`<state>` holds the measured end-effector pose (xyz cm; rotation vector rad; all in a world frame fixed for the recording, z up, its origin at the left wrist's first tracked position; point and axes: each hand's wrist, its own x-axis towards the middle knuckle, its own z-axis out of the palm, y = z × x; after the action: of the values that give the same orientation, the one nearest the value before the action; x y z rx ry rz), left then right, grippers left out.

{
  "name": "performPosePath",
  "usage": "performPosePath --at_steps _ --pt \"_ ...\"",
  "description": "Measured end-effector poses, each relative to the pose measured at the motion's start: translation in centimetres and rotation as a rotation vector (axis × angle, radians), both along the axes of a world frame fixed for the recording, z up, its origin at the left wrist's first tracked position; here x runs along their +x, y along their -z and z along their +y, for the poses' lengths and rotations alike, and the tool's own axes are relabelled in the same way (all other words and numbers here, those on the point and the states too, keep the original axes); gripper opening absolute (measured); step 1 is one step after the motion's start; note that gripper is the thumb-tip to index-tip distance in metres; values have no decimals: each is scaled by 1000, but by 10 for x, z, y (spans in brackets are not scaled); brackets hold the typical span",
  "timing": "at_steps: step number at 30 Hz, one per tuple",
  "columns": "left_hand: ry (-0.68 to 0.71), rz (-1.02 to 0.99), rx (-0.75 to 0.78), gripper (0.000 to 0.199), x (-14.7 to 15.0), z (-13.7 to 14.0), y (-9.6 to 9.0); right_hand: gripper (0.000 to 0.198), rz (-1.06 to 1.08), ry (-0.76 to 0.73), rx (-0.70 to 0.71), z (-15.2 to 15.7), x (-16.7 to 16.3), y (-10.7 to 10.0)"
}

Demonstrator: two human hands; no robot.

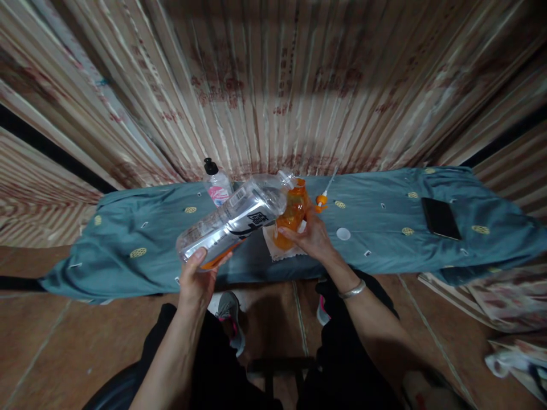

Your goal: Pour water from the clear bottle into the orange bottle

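My left hand (200, 272) is closed around the lower end of a large clear plastic bottle (239, 219) with a silver label. The bottle lies tilted, its open neck raised to the right and close to the mouth of an orange see-through bottle (290, 213). Whether the two necks touch, I cannot tell. My right hand (313, 234) grips the orange bottle, which stands over a pale cloth or paper (277, 250). Just right of it lies an orange pump top (321, 200) with a thin tube. A white round cap (343, 234) is nearby.
A clear bottle with a black cap (217, 185) stands at the back left. The narrow table has a teal patterned cloth (158, 228). A dark flat phone-like object (441, 218) lies on the right. Striped curtains (265, 85) hang directly behind.
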<state>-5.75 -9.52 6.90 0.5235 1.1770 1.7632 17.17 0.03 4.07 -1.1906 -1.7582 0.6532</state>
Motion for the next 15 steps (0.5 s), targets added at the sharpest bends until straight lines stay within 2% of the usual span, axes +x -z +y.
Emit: performPosePath --at_steps 4,7,11,15 --pt "2 -15 2 50 -3 -1 5 90 26 -28 -20 2 -2 3" --pt "-10 -34 -5 49 -5 -2 8 86 30 -43 -24 4 -5 7" --pt "-24 -74 3 46 -7 -3 9 81 -2 -24 26 3 -9 8" --pt "-31 -94 10 41 -10 -3 9 84 -15 -13 46 2 -13 8"
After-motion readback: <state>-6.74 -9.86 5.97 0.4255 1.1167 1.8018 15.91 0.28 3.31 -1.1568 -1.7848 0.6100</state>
